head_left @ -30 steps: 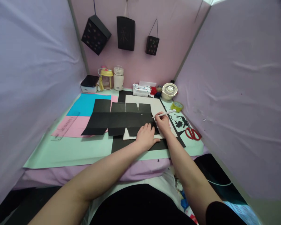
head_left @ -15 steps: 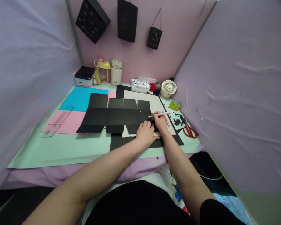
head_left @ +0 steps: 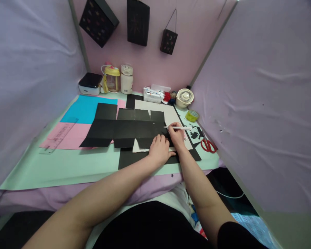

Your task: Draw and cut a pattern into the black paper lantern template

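Observation:
A large sheet of black card with cut flaps along its near and far edges lies across the table. My left hand rests palm down on the card's near right part, fingers stretched out over it. Close beside it, my right hand is closed around a slim white pen, whose tip points left at the card's right end. Whether the tip touches the card is too small to tell. Under the card lie a whitish board and another black sheet.
Red-handled scissors, black scraps and a roll of green tape are on the right. A clear ruler lies on pink paper at left. Bottles, pens and nested bowls line the wall.
The white pen has turned to lie more level, its tip slightly higher on the card. My left hand stays on the card. The whole view has shifted a little.

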The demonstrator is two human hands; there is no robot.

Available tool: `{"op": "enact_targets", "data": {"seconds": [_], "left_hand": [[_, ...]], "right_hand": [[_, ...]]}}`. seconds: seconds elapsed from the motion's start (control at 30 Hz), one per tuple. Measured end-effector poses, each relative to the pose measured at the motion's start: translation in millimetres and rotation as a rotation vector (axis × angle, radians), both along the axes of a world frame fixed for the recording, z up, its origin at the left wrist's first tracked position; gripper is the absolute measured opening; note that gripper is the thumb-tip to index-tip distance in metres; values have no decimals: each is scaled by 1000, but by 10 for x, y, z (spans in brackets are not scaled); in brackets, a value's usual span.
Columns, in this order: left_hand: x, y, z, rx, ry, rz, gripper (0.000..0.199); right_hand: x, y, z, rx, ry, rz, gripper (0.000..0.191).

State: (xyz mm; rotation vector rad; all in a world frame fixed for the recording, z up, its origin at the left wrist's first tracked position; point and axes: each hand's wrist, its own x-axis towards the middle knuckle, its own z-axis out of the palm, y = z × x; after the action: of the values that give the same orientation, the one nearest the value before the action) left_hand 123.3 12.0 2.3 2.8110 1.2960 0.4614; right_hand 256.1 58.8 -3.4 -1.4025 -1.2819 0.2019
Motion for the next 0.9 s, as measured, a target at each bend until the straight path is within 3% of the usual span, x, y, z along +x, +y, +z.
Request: {"op": "enact_targets", "data": {"seconds": [0.17,0.37,0.5,0.67,0.9], "left_hand": [[17,-22,-4,-15,17,24,75],[31,-36,2,-50,22,40,77],[26,-38,15,-65,13,31,76],[18,-43,16,-72,9,20,75],[24,-40,7,-81,16,14,74]], "right_hand": [[22,-9,36,9,60,39,13],[9,-34,68,-142,144,145,11],[-14,-22,66,-223,100,138,10],[21,21,100,-193,15,118,7],[24,28,2,-202,13,97,7]]}}
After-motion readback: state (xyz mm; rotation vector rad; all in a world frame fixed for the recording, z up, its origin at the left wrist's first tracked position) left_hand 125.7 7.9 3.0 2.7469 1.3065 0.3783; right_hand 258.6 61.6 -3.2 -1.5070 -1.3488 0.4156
